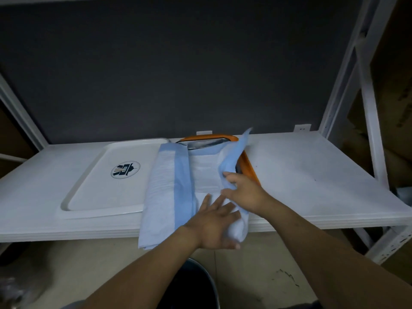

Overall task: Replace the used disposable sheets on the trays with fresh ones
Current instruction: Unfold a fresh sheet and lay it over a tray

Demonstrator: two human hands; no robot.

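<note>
A white shelf board (301, 175) stretches out on both sides of the left hand (214, 221) and the right hand (245, 192), with a dark grey wall (178, 74) beyond them. A white metal rack post (367, 108) rises well to the right of the right hand, brown cardboard boxes (392, 85) behind it. A dark round bin (191, 284) stands on the pale floor (78, 264) below the left hand
</note>
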